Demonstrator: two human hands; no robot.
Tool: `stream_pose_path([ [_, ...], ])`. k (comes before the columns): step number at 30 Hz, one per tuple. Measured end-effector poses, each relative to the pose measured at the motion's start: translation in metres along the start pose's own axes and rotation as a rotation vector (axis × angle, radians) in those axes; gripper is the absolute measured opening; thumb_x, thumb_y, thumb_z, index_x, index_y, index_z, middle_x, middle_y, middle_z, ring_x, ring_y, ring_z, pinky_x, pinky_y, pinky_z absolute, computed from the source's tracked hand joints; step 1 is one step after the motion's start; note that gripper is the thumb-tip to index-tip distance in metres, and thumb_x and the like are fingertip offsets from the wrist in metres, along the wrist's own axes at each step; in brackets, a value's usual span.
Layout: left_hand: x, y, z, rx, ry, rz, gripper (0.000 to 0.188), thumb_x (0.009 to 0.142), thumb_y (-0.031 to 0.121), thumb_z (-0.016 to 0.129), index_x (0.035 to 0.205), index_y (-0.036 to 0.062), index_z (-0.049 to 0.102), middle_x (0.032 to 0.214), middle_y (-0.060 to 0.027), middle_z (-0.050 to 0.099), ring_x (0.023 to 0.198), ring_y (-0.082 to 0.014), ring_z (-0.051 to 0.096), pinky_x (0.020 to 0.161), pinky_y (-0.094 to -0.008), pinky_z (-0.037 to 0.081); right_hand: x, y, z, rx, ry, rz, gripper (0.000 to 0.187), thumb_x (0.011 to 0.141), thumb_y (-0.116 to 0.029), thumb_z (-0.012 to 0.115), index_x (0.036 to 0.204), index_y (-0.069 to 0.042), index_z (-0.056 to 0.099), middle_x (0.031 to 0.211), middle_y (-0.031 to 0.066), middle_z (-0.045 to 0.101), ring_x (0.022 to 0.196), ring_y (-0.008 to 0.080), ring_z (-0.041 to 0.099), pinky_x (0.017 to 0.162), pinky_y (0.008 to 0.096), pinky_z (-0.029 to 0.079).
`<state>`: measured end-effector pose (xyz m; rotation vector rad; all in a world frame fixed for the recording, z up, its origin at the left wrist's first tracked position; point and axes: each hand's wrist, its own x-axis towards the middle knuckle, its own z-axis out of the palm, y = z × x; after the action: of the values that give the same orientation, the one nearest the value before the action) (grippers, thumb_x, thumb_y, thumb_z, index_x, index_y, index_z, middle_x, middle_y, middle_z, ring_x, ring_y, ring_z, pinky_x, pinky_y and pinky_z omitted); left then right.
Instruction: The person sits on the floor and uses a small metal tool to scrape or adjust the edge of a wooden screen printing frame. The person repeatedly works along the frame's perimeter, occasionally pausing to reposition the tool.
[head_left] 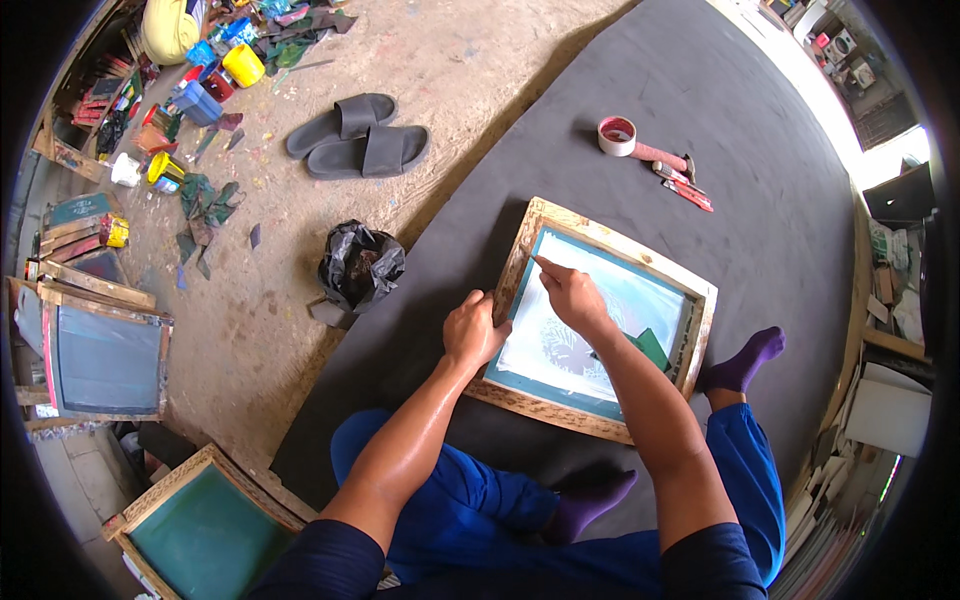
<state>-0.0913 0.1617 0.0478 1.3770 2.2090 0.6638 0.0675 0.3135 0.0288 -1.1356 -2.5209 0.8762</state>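
A broad dark grey sheet point(780, 250) covered part of the dusty concrete floor point(440, 60). On it, just in front of the seated person, lay a rectangular pale-wood frame point(640, 260) holding a blue-green mesh screen point(545, 330) with a whitish patterned area. The left hand point(473, 330) gripped the frame's left rail, thumb toward the mesh. The right hand point(575, 297) extended its index finger to the inner edge near the far left corner, the other fingers curled; whether it pinched anything could not be told. An angular dark green scrap point(650, 348) lay at the screen's right, partly behind the right forearm. Farther right were a white-and-red tape roll point(618, 149), a tool with a reddish wrapped handle point(656, 155) and a red-handled cutter point(692, 196). Left of the frame, a crumpled black plastic bag point(352, 285) stood open, with dark grey slide sandals point(380, 152) beyond.
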Motion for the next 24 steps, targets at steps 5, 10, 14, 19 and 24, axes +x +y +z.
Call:
stream_pose_path([
  [5,-0.002,-0.014,0.005,0.018,-0.004,-0.046,0.040,0.075,0.023,0.086,0.107,0.0051,0.070,0.101,-0.0129,0.068,0.089,-0.0388,0.072,0.077,-0.0498,0.059,0.014,-0.043,-0.033,0.562,-0.337,0.659,0.043,0.105,-0.024,0.059,0.146,-0.011,0.062,0.112,0.0254,0.075,0.091,0.0322,0.077,0.083,0.0437,0.057],
  [10,-0.001,-0.006,0.001,-0.011,-0.010,-0.055,0.039,0.076,0.025,0.085,0.105,0.0035,0.071,0.100,-0.0125,0.067,0.090,-0.0387,0.072,0.078,-0.0499,0.059,-0.013,-0.026,-0.015,0.134,-0.112,0.196,0.039,0.103,-0.025,0.059,0.141,-0.017,0.066,0.107,0.0276,0.074,0.096,0.0453,0.073,0.085,0.0503,0.057],
  [14,-0.001,-0.006,0.002,0.000,0.006,-0.063,0.039,0.076,0.028,0.086,0.104,0.0042,0.073,0.098,-0.0120,0.067,0.089,-0.0385,0.071,0.078,-0.0494,0.058,-0.011,-0.039,-0.020,0.049,-0.109,0.209,0.035,0.104,-0.026,0.058,0.137,-0.022,0.068,0.101,0.0270,0.074,0.095,0.0465,0.072,0.082,0.0531,0.058],
  [19,0.000,-0.006,0.000,-0.008,-0.010,-0.026,0.040,0.076,0.023,0.085,0.107,0.0034,0.071,0.102,-0.0130,0.069,0.089,-0.0387,0.072,0.077,-0.0496,0.060,-0.001,-0.059,-0.040,-0.129,-0.212,0.210,0.038,0.104,-0.024,0.055,0.140,-0.021,0.065,0.097,0.0240,0.075,0.091,0.0416,0.075,0.079,0.0518,0.060],
  [24,-0.002,-0.009,0.005,-0.014,0.039,-0.010,0.036,0.075,0.022,0.085,0.103,0.0031,0.072,0.099,-0.0140,0.069,0.086,-0.0382,0.072,0.075,-0.0480,0.060,0.011,-0.080,-0.052,-0.399,-0.376,0.180,0.042,0.104,-0.021,0.052,0.145,-0.019,0.060,0.097,0.0226,0.076,0.089,0.0379,0.076,0.080,0.0496,0.061],
])
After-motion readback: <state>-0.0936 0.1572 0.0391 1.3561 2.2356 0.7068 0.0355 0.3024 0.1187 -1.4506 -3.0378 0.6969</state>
